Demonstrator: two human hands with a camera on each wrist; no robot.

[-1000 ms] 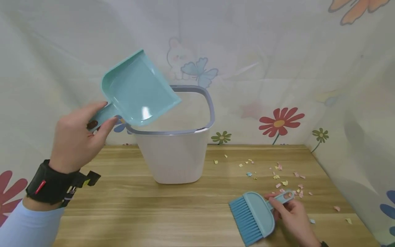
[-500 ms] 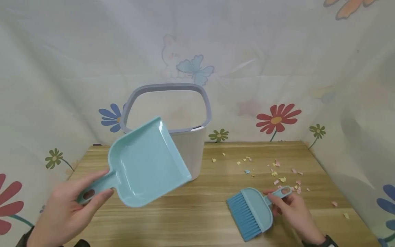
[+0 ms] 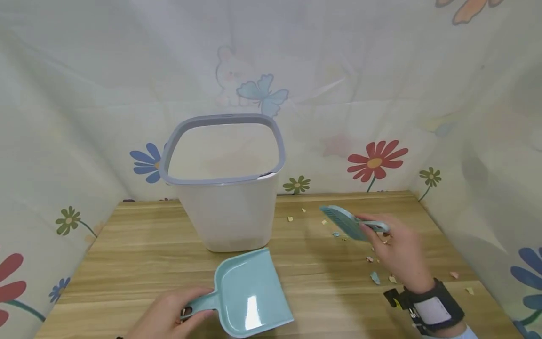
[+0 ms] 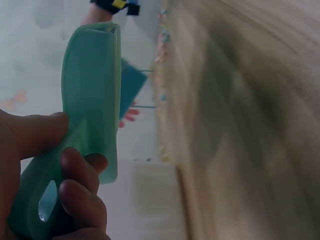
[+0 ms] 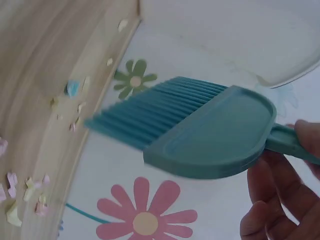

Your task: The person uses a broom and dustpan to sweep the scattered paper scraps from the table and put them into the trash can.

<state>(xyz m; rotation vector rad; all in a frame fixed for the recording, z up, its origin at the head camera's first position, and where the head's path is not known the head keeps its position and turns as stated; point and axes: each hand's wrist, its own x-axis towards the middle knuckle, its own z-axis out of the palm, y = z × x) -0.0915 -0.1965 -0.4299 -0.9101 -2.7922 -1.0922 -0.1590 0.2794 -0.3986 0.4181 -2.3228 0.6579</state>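
Head view: gripping glossy, shallow, pale-blue dustpan (image 3: 254,293) at six o'clock by handle with curled left hand (image 3: 167,313); pinching matching, darker-bristled brush (image 5: 215,135) at four o'clock with curled right hand (image 3: 399,245).

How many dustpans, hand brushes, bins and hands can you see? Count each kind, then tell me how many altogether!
Dustpan: 1
Hand brush: 1
Bin: 1
Hands: 2, the left hand and the right hand
Total: 5
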